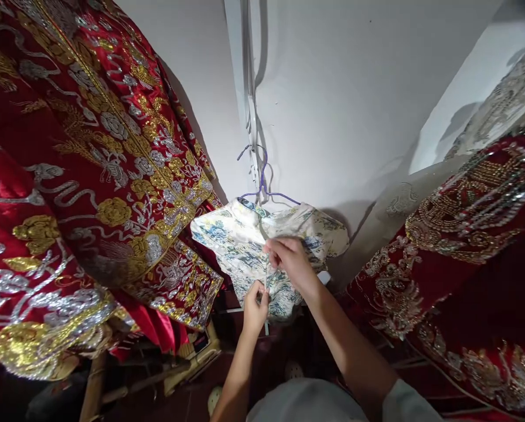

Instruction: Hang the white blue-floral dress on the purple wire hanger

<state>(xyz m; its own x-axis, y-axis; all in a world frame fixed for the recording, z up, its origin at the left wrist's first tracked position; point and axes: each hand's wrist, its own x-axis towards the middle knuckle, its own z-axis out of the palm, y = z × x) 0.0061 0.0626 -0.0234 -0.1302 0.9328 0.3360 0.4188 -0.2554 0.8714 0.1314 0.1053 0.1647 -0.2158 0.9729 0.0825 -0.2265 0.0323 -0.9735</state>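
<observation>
A short-sleeved floral top [227, 240], cream with blue and yellow print, hangs on a purple hanger [262, 183] against the wall. Down its front runs a thin pale strip [266, 329], whose end dangles below the hem; whether it is a tie or an edging I cannot tell. My left hand [256, 305] pinches this strip low on the front of the top. Higher up, just below the neckline, my right hand [289, 258] is closed with fingertips pressed together at the same strip. Both hands cover parts of the fabric.
A red jacket with gold and silver embroidery [113, 176] fills the left side. On the right hangs a dark red beaded garment [456, 234], with pale lace [504, 99] above it. White straps [250, 76] hold the hanger. A bamboo frame [196, 366] stands low at left.
</observation>
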